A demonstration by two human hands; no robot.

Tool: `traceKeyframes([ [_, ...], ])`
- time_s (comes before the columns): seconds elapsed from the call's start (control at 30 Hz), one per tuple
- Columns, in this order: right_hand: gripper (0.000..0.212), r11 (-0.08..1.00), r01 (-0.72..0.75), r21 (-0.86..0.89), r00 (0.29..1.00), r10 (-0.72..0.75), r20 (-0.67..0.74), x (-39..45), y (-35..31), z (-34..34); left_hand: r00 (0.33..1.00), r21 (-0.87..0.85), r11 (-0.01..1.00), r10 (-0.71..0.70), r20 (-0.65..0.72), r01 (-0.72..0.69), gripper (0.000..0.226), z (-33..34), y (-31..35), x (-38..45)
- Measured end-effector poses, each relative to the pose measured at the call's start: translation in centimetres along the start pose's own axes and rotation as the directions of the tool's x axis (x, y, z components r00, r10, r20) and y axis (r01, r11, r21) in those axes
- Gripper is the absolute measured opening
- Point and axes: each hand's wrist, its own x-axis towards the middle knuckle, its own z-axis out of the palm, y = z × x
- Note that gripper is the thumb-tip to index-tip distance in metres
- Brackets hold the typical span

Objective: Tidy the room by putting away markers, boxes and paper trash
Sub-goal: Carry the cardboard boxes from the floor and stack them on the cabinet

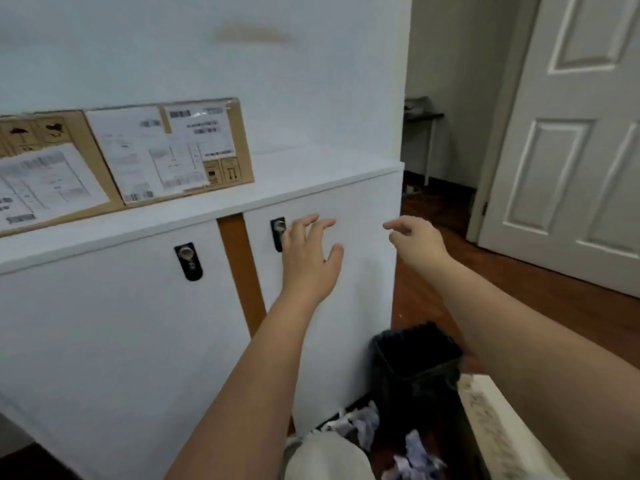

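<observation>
Hands, left [309, 251] and right [417, 241], empty, spread before cabinet [121, 334]; bin [415, 365] below.

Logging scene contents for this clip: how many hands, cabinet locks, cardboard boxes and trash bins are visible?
Hands: 2, left hand and right hand, both empty
Cabinet locks: 2
Cardboard boxes: 1
Trash bins: 1
Total: 6
</observation>
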Motion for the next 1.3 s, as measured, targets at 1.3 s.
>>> traceKeyframes([
  [1.3, 0.069, 0.376, -0.926, 0.032, 0.377, 0.917, 0.133, -27.9, 55.9, -14.2, -0.007, 0.339, 0.484, -0.566, 0.824, 0.807, 0.063, 46.4, 4.0, -35.4],
])
